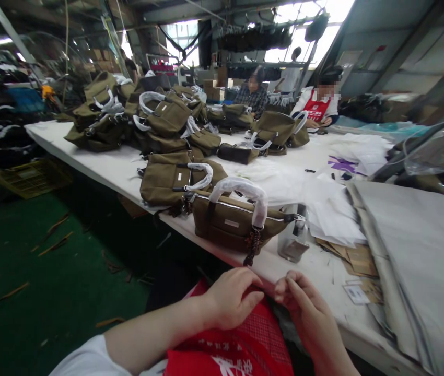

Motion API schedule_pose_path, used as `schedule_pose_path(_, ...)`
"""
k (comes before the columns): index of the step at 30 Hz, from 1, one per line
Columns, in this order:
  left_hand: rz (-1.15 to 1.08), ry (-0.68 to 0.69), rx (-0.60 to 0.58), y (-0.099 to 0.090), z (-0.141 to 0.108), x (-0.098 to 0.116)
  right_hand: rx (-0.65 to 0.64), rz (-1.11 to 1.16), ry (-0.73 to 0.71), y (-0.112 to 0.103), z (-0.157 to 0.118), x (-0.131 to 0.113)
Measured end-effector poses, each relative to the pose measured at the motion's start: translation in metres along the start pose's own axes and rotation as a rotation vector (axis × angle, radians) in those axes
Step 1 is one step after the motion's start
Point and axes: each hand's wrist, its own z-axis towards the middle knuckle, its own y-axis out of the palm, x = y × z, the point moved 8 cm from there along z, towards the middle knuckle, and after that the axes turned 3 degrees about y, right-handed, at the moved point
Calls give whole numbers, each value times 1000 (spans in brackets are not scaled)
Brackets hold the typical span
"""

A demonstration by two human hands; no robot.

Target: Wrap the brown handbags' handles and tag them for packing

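At the table's front edge, my left hand (234, 296) hovers over the red apron (253, 339), its thumb and fingers curved with a gap between them and nothing visible inside. My right hand (304, 300) is to its right, thumb and fingertips pinched together; whatever they hold, if anything, is too small to make out. Just beyond my hands stands an olive handbag (225, 224) with plastic-wrapped handles and a dark beaded charm (252, 245) hanging at its front. A clear container (293, 243) stands right of the bag.
More olive bags (161, 180) are heaped along the left and back of the white table (128, 167). White sheets (331, 209), cardboard (357, 258) and a large grey-white sheet (421, 250) lie on the right. Two people sit across the table. A yellow crate (30, 177) is on the green floor.
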Motion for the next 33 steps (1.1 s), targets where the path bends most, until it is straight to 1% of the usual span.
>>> schedule_pose_path(2,0,-26,-95,10,-1,-1,-26,-22,7,7,0,4)
schedule_pose_path(3,20,-59,-139,15,-2,-5,-10,-59,5,6,0,5)
schedule_pose_path(4,50,-97,-164,17,-2,-10,41,-128,-18,2,1,2)
schedule_pose_path(5,83,-135,-168,18,-3,-16,137,-237,-75,-6,1,-5)
schedule_pose_path(6,114,-173,-158,16,-3,-22,272,-377,-171,-15,-3,-17)
schedule_pose_path(7,138,-205,-144,14,-2,-28,424,-537,-306,-23,-10,-34)
schedule_pose_path(8,157,-231,-137,12,-2,-33,549,-702,-468,-23,-21,-51)
schedule_pose_path(9,172,-249,-136,11,-2,-36,607,-854,-636,-16,-32,-64)
schedule_pose_path(10,181,-257,-140,11,-2,-38,572,-986,-776,-2,-39,-70)
schedule_pose_path(11,184,-252,-146,11,-2,-37,448,-1097,-865,15,-42,-69)
schedule_pose_path(12,181,-231,-153,12,-2,-35,270,-1188,-894,33,-42,-60)
schedule_pose_path(13,178,-197,-160,14,-2,-31,94,-1253,-873,47,-39,-46)
schedule_pose_path(14,179,-159,-162,17,-2,-26,-41,-1289,-813,57,-35,-31)
schedule_pose_path(15,181,-123,-159,18,-2,-21,-111,-1300,-735,62,-29,-18)
schedule_pose_path(16,180,-92,-151,19,-2,-17,-123,-1291,-655,62,-22,-8)
schedule_pose_path(18,159,-62,-86,13,0,-13,-51,-1223,-516,51,-8,4)
schedule_pose_path(20,133,-74,73,-6,5,-16,62,-1144,-424,34,2,5)
schedule_pose_path(22,141,-115,269,-33,13,-23,161,-1071,-394,18,8,-3)
schedule_pose_path(23,162,-144,341,-45,18,-27,201,-1039,-389,12,10,-9)
schedule_pose_path(24,186,-174,374,-53,24,-32,234,-1016,-387,7,13,-17)
schedule_pose_path(26,229,-226,360,-61,39,-39,284,-990,-415,5,22,-38)
schedule_pose_path(28,269,-270,318,-60,53,-43,321,-989,-490,12,36,-64)
schedule_pose_path(29,284,-292,309,-59,59,-44,319,-992,-537,19,46,-78)
schedule_pose_path(30,291,-309,306,-56,63,-45,292,-995,-577,27,58,-90)
schedule_pose_path(31,289,-322,306,-54,66,-45,236,-1004,-598,37,70,-99)
schedule_pose_path(33,255,-331,296,-47,71,-46,92,-1036,-588,56,95,-106)
